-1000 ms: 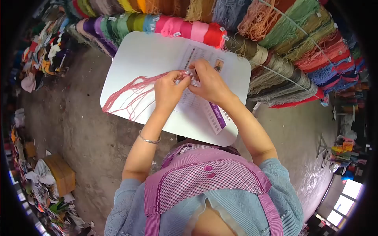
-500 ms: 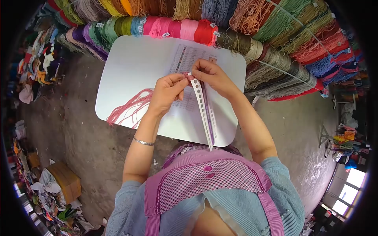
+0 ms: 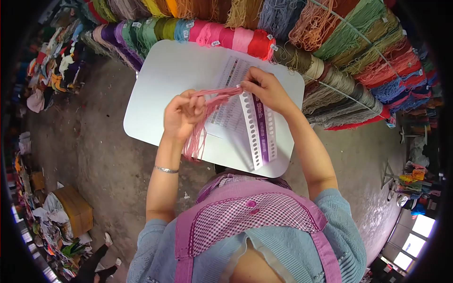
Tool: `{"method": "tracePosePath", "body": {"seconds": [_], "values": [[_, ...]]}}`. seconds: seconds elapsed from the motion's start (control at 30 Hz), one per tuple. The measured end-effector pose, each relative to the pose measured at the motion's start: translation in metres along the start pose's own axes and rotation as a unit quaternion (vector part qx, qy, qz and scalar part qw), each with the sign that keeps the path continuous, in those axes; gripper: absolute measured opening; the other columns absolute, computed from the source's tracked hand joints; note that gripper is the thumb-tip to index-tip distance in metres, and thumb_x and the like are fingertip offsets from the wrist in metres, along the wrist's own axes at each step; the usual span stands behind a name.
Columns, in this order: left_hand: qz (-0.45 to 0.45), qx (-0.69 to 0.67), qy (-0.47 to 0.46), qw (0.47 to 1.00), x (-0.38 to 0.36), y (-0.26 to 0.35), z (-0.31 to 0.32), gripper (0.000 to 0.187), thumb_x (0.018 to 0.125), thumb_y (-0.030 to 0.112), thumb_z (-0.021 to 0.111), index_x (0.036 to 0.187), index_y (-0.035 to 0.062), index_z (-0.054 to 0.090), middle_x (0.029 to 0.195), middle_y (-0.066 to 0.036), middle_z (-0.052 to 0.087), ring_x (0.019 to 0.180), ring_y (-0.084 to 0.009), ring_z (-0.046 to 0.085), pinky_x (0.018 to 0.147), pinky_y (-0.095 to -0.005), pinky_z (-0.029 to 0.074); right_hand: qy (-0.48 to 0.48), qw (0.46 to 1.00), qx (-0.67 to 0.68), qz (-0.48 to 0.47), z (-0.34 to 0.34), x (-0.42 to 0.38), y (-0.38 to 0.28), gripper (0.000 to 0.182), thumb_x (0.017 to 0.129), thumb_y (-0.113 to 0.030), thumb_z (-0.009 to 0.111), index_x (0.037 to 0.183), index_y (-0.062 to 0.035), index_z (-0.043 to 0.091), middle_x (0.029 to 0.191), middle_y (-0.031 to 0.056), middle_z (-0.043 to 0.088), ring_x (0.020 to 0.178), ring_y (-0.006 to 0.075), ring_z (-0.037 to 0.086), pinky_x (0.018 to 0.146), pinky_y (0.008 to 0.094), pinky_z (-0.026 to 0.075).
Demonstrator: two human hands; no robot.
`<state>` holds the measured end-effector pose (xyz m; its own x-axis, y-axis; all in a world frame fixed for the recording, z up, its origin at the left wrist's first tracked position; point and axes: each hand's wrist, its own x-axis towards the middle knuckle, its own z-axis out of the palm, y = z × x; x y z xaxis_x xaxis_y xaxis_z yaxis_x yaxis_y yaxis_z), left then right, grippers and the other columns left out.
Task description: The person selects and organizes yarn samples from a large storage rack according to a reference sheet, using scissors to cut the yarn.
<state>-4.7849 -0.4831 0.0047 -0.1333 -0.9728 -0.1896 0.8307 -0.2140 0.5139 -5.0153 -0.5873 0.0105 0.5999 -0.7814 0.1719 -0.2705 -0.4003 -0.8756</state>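
Observation:
My right hand (image 3: pixel 268 90) pinches the top corner of a white and purple thread card (image 3: pixel 261 134), which has a row of punched holes along each long edge. A bundle of pink embroidery thread (image 3: pixel 216 97) runs from that corner to my left hand (image 3: pixel 183 113). The fingers of my left hand are curled around the strands, and loose ends hang below it near the table's front edge. Under the hands, a printed chart (image 3: pixel 230 70) lies on the white table (image 3: pixel 155 89), partly covered by the card and thread.
Racks of coloured thread hanks (image 3: pixel 222 37) with small number tags border the table's far side and right. A cardboard box (image 3: pixel 73 212) stands on the floor at lower left, near a person's legs (image 3: pixel 96 264). Piled fabric scraps (image 3: pixel 61 70) lie at far left.
My left hand has moved left, drawing the pink thread out from the card's top. The card has turned its printed face up. A person's legs have appeared at lower left.

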Motion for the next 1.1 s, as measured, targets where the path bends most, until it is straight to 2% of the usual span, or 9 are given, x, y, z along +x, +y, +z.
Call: {"method": "tracePosePath", "body": {"seconds": [0.1,0.27,0.53,0.6,0.77,0.83,0.9,0.97,1.1], "values": [[0.011,-0.038,0.026,0.999,-0.03,0.022,-0.025,0.026,0.088,0.013,0.048,0.065,0.0131,0.037,0.055,0.006,0.026,0.046,-0.0053,0.022,0.041,-0.0204,0.018,-0.037,0.993,0.098,0.053,-0.009,0.001,-0.003,0.015,0.09,-0.013,0.056,0.082,-0.0032,0.049,0.075,-0.0047,0.047,0.071,0.0047,0.042,0.062,0.0214,0.037],[0.144,0.083,0.298,0.94,-0.115,0.09,-0.101,0.028,0.085,0.011,0.062,0.065,0.0165,0.043,0.054,0.009,0.026,0.043,-0.0019,0.019,0.037,-0.0198,0.014,-0.053,0.992,0.1,0.055,-0.024,0.001,-0.009,0.015,0.09,-0.013,0.057,0.081,-0.0036,0.05,0.076,-0.0046,0.046,0.072,0.0044,0.041,0.064,0.0199,0.036],[0.311,0.177,0.597,0.718,-0.332,0.201,-0.259,0.018,0.084,0.024,0.063,0.072,0.0145,0.054,0.058,0.008,0.046,0.041,-0.0028,0.031,0.037,-0.0189,0.019,0.032,0.994,0.063,0.085,-0.041,0.002,0.035,0.014,0.087,-0.012,0.06,0.08,-0.004,0.052,0.073,-0.0027,0.05,0.07,0.0056,0.044,0.064,0.0217,0.038],[0.304,0.231,0.626,0.68,-0.32,0.193,-0.211,0.013,0.085,0.025,0.061,0.08,0.0137,0.059,0.06,0.01,0.047,0.045,-0.0005,0.032,0.039,-0.0175,0.019,0.029,0.999,-0.011,0.038,-0.035,0.003,0.047,0.014,0.085,-0.012,0.061,0.078,-0.0032,0.052,0.072,-0.002,0.05,0.07,0.0055,0.046,0.064,0.0215,0.038],[0.097,0.457,0.402,0.788,-0.226,0.163,-0.041,0.012,0.086,0.021,0.06,0.088,0.0102,0.064,0.058,0.012,0.037,0.047,0.0013,0.028,0.042,-0.0183,0.017,-0.006,0.914,-0.392,-0.105,0.011,0.034,0.042,0.016,0.082,-0.017,0.065,0.09,-0.0039,0.061,0.093,0.0032,0.063,0.09,0.0166,0.059,0.073,0.0293,0.046],[0.057,0.532,0.252,0.806,-0.195,0.157,0.0,0.02,0.089,0.025,0.058,0.087,0.0059,0.064,0.058,0.01,0.036,0.048,-0.0001,0.027,0.044,-0.0186,0.018,-0.03,0.993,-0.059,-0.098,0.039,0.047,-0.03,0.025,0.084,-0.022,0.065,0.103,-0.006,0.061,0.104,0.0038,0.061,0.099,0.0175,0.057,0.08,0.0296,0.046],[0.042,0.561,0.182,0.807,-0.17,0.152,0.041,0.023,0.09,0.027,0.058,0.087,0.0052,0.064,0.058,0.01,0.036,0.048,-0.0003,0.026,0.044,-0.0185,0.018,-0.142,0.955,0.209,-0.157,0.082,0.052,-0.106,0.032,0.087,-0.023,0.062,0.112,-0.0039,0.056,0.108,0.0063,0.06,0.101,0.0182,0.056,0.083,0.0284,0.044],[0.015,0.587,0.086,0.805,-0.157,0.153,0.076,0.026,0.091,0.029,0.056,0.087,0.0046,0.064,0.057,0.01,0.035,0.049,-0.0003,0.026,0.045,-0.0185,0.018,-0.2,0.898,0.293,-0.261,0.125,0.059,-0.153,0.035,0.091,-0.019,0.057,0.119,-0.0004,0.049,0.11,0.0073,0.057,0.106,0.0143,0.053,0.092,0.0275,0.041],[0.029,0.605,0.075,0.792,-0.153,0.174,0.09,0.029,0.092,0.033,0.055,0.081,0.007,0.062,0.055,0.012,0.035,0.05,0.0005,0.025,0.046,-0.0188,0.016,-0.304,0.921,0.164,-0.181,0.117,0.076,-0.19,0.029,0.087,-0.03,0.062,0.096,-0.0034,0.059,0.083,-0.0011,0.056,0.078,0.0073,0.05,0.065,0.0227,0.042]]}}
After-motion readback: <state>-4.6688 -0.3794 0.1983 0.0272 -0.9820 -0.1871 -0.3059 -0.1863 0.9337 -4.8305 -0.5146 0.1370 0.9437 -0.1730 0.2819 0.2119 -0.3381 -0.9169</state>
